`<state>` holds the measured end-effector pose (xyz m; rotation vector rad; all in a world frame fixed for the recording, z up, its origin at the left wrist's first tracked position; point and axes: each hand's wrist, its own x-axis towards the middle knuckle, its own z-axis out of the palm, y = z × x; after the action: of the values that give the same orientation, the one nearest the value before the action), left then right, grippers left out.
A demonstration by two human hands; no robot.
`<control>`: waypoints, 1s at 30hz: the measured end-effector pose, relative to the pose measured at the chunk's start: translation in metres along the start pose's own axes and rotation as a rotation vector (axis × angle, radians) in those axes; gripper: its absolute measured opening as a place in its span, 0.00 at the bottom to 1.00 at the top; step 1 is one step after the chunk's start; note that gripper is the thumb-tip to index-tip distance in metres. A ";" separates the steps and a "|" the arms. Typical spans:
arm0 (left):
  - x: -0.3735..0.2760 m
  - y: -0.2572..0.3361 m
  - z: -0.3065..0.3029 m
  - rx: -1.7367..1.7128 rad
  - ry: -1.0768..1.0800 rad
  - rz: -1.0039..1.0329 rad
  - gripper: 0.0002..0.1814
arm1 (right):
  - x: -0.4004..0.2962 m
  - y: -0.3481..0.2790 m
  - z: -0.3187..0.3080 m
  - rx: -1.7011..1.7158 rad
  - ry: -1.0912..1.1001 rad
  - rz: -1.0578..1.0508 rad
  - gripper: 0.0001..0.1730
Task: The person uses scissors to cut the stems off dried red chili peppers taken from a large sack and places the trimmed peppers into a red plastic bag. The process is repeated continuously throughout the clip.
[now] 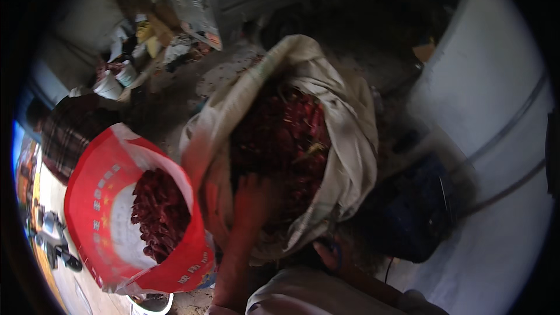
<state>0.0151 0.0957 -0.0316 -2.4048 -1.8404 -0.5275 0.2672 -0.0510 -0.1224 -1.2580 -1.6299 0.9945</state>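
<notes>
My left hand (pixel 254 194) reaches down inside the mouth of a large off-white woven sack (pixel 350 157). Dark red dried chili peppers (pixel 302 118), some with pale stems, fill the sack. The fingers point into the shadowed near side of the pile, and blur hides whether they grip any peppers. Low beside the sack's near edge is my right hand (pixel 327 254), partly in shadow; a blue band or loop (pixel 337 253) shows at it. What its fingers do is hidden. Left of the big sack stands a red and white printed bag (pixel 83 201) holding more dried chilies (pixel 159 214).
A person in a plaid shirt (pixel 65 131) is at the left. White buckets (pixel 108 86) stand farther back. A dark blue container-like object (pixel 407 210) sits at right, by a pale wall (pixel 490 105). Below the red bag is a white-rimmed bucket (pixel 168 305).
</notes>
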 end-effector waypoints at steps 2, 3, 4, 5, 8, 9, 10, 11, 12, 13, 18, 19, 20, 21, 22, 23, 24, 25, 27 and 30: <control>-0.006 0.011 -0.011 -0.073 0.045 -0.001 0.11 | 0.003 -0.015 -0.003 0.208 0.000 0.237 0.21; -0.007 0.014 -0.016 -0.133 0.039 -0.011 0.13 | 0.003 -0.019 -0.006 0.191 -0.033 0.262 0.22; -0.009 0.016 -0.021 -0.184 0.035 -0.028 0.14 | 0.004 -0.021 -0.008 0.181 -0.073 0.281 0.24; -0.010 0.018 -0.025 -0.233 0.031 -0.050 0.16 | 0.002 -0.025 -0.012 0.189 -0.064 0.272 0.23; -0.011 0.023 -0.036 -0.399 0.079 -0.189 0.19 | 0.002 -0.051 -0.026 0.156 -0.094 0.279 0.24; -0.009 0.027 -0.043 -0.483 0.066 -0.259 0.19 | 0.002 -0.056 -0.030 0.136 -0.125 0.264 0.24; -0.007 0.030 -0.050 -0.565 0.052 -0.331 0.19 | 0.000 -0.058 -0.034 0.116 -0.157 0.249 0.24; -0.005 0.032 -0.055 -0.647 0.039 -0.404 0.18 | 0.000 -0.061 -0.038 0.097 -0.189 0.233 0.25; -0.004 0.032 -0.057 -0.676 0.061 -0.402 0.17 | 0.000 -0.066 -0.040 0.092 -0.219 0.199 0.25; -0.003 0.032 -0.057 -0.639 0.087 -0.413 0.17 | 0.001 -0.071 -0.043 0.088 -0.249 0.164 0.26; -0.008 0.018 -0.045 -0.981 0.088 -0.595 0.12 | 0.017 -0.083 -0.040 0.003 -0.239 -0.190 0.31; -0.009 0.017 -0.043 -1.195 0.066 -0.664 0.11 | 0.023 -0.082 -0.034 0.012 -0.226 -0.207 0.31; -0.009 0.018 -0.041 -1.282 0.076 -0.688 0.11 | 0.027 -0.080 -0.027 0.023 -0.211 -0.219 0.31; -0.009 0.018 -0.042 -1.363 0.093 -0.710 0.11 | 0.033 -0.080 -0.019 0.038 -0.196 -0.238 0.30; -0.010 0.017 -0.043 -1.444 0.116 -0.732 0.11 | 0.045 -0.087 -0.014 0.101 -0.204 -0.179 0.29; -0.012 0.016 -0.042 -1.471 0.148 -0.720 0.12 | 0.056 -0.096 -0.009 0.164 -0.213 -0.120 0.28; -0.014 0.013 -0.038 -1.496 0.184 -0.703 0.13 | 0.066 -0.101 0.001 0.200 -0.112 -0.133 0.26; -0.017 0.010 -0.032 -1.524 0.217 -0.688 0.13 | 0.073 -0.107 0.007 0.221 -0.115 -0.045 0.26; -0.024 -0.004 -0.027 -1.438 0.215 -0.699 0.13 | 0.085 -0.115 0.015 0.263 -0.119 0.134 0.26; -0.026 0.000 -0.036 -1.529 0.288 -0.780 0.11 | 0.085 -0.115 0.025 0.238 -0.093 0.050 0.26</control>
<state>0.0013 0.0622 -0.0062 -1.4281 -2.5419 -2.9642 0.1941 0.0079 -0.0124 -1.1108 -1.5041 1.2545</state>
